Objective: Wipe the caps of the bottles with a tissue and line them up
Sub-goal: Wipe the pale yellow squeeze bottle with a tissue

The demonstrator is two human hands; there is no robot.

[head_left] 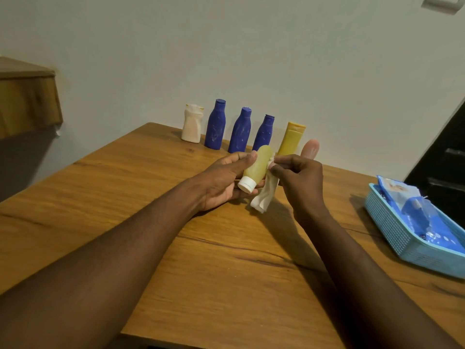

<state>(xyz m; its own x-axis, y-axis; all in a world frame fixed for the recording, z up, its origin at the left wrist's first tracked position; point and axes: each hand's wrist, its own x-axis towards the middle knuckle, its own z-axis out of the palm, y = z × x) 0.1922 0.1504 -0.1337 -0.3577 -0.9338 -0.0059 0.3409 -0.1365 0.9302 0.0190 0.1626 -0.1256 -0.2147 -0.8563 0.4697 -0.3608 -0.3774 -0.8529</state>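
The left hand (226, 182) sits at the middle of the frame with its fingers curled around a small yellow bottle (258, 165), held on a slant above the bench (125, 197), its white cap (246, 185) pointing down toward the viewer. Just to its right, the right hand (298, 180) pinches a crumpled tissue (264, 196) between thumb and fingertips. The tissue touches the bottle's far end and hangs down beside the cap, not yet on it. The bottle looks light and slightly squeezable, its plastic probably slick, so holding it around the body as it is now seems sound and leaves the cap free to be wiped. The tissue is limp and thin and would likely work better bunched over a fingertip. Behind the hands, in the upper middle of the frame, a row stands along the bench's far edge against the wall: a white bottle (192, 124), three blue bottles (240, 131), a yellow tube (292, 139) and a pink bottle (310, 148) half hidden by the right hand. At the right edge is a blue basket (385, 222) holding blue packets (415, 210).
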